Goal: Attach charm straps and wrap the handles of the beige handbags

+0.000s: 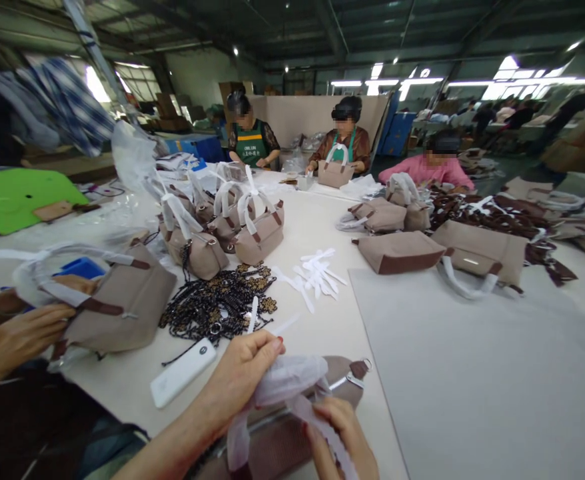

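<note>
Left hand (245, 373), right hand (340, 433): each grip clamped on wrapped handle (285, 381) between them.

Left hand (245, 373) pinched closed above, right hand (340, 433) curled closed below, forearms angled inward.

Factory floor, bag assembly/packing hall. High dark roof w/ strip lights (387, 82). Long white desk (322, 227) w/ several workers seated round it, aprons on. Taupe handbags (258, 235) in batches, handles wrapped in white. Heap of dark chains (217, 303); cardboard cartons (168, 107) stacked at back.
</note>
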`<state>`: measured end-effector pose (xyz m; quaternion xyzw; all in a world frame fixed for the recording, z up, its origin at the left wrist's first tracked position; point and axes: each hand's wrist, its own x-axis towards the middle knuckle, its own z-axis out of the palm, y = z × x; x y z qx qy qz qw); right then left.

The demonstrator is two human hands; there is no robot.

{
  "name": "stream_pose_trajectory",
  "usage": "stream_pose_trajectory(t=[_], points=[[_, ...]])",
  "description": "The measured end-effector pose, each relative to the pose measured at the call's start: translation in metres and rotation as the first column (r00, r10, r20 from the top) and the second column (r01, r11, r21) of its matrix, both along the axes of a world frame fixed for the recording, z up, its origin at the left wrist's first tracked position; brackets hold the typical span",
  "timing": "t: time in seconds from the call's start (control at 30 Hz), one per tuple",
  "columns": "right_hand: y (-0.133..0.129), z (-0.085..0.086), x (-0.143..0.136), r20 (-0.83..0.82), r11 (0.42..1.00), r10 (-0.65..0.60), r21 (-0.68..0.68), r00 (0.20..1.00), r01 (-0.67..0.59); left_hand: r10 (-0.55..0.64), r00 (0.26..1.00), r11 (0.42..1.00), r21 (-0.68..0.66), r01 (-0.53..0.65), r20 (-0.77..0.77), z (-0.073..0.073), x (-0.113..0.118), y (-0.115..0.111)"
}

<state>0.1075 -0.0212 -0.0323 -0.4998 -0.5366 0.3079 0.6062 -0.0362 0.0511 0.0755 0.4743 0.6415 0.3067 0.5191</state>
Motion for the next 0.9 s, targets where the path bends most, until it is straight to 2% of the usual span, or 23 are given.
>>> stream_pose_trajectory(t=[0.07,0.17,0.27,0.37,0.43,0.53,0.63,0.73,0.8,0.9], points=[[0.005,-0.006,0.001,0.220,0.973,-0.031,0.228,0.975,-0.020,0.045,0.999,0.999,0.012,-0.045,0.005,-0.002,0.003,-0.004],[0.017,-0.009,0.004,0.419,0.895,-0.094,0.432,0.903,-0.107,0.100,0.994,0.995,-0.018,-0.100,0.040,-0.007,0.007,-0.010],[0.029,-0.009,0.004,0.523,0.826,-0.117,0.523,0.844,-0.210,0.171,0.985,0.978,-0.127,-0.167,0.022,-0.010,0.010,-0.014],[0.035,-0.010,0.000,0.530,0.814,-0.143,0.544,0.836,-0.206,0.177,0.983,0.951,-0.263,-0.160,0.041,-0.012,0.010,-0.014],[0.035,-0.009,-0.003,0.515,0.832,-0.107,0.515,0.850,-0.208,0.136,0.986,0.953,-0.284,-0.102,0.101,-0.012,0.009,-0.012],[0.027,-0.002,-0.005,0.408,0.883,0.066,0.401,0.911,-0.244,0.104,0.984,0.979,-0.192,-0.075,0.146,-0.011,0.005,-0.008],[0.015,0.015,-0.004,0.198,0.938,0.175,0.265,0.964,-0.225,0.104,0.985,0.994,-0.059,-0.097,0.136,-0.011,0.000,-0.006],[0.006,0.040,-0.002,-0.101,0.968,0.235,0.108,0.967,-0.225,0.058,0.993,0.993,0.099,-0.068,0.102,-0.011,-0.005,-0.005],[0.005,0.057,-0.002,-0.319,0.964,0.243,-0.025,0.916,-0.264,0.003,0.999,0.976,0.216,-0.009,0.032,-0.011,-0.007,-0.005],[0.010,0.078,-0.003,-0.409,0.906,0.240,-0.232,0.881,-0.354,-0.068,0.994,0.933,0.348,0.092,-0.080,-0.011,-0.008,-0.006]])
